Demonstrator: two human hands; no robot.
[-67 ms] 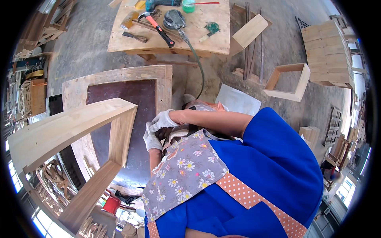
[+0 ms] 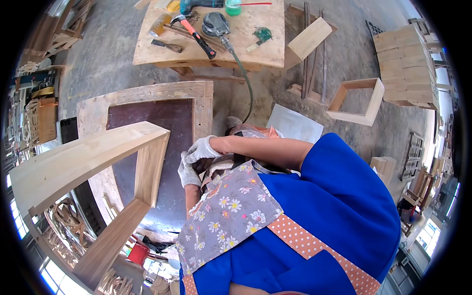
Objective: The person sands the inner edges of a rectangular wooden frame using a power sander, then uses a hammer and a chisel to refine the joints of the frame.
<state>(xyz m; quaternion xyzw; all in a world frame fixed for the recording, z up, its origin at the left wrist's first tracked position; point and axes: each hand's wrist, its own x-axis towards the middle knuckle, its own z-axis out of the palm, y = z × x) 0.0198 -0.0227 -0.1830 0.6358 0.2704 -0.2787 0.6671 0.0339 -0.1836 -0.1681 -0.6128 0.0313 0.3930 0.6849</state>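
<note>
Holds right arm (image 2: 265, 149) bent across above apron (image 2: 231, 211), with gloved right hand (image 2: 200, 150) touching gloved left hand (image 2: 188, 172), fingers curled; cannot tell whether pinching anything. Has wooden frame (image 2: 93, 153) to the left, over dark-panelled surface (image 2: 169, 115), with long axis slanting leftward and downward across view.

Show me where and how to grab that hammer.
Take the hammer by its black handle end, probably best from the table's near edge: the handle slants toward that edge, while its metal head points away and the round grey tool sits close on the right.
</note>
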